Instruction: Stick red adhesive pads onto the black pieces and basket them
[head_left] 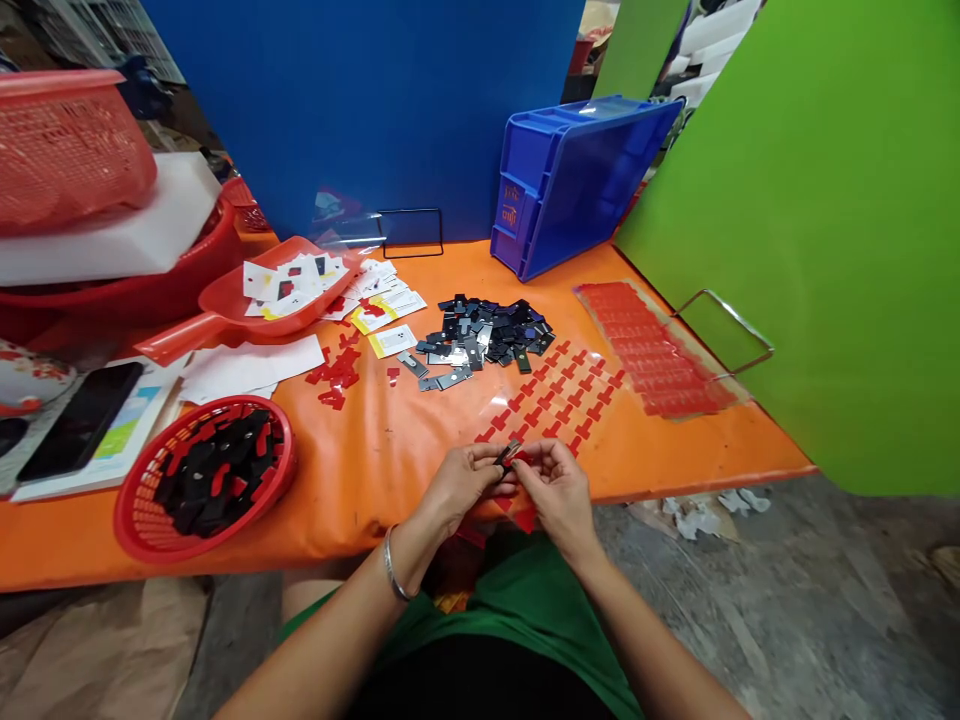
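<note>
My left hand (463,483) is closed on a small dark flat piece (508,453) at the table's front edge. My right hand (559,490) meets it there, thumb and fingers pinched at a bit of red film (520,459) against the piece. Fingers hide most of both. Just beyond my hands lies a clear sheet of red T-shaped stickers (564,392). Farther back is a heap of dark and silvery flat pieces (491,332). To the left, a red basket (127,520) holds black pieces, some with red on them.
Loose red cut-outs (339,375) lie left of the heap, near a red dustpan (217,300) bearing white cards. A stack of red sheets (652,350) is on the right. A blue crate (577,190) stands behind, between blue and green panels (825,250). A phone (81,420) lies far left.
</note>
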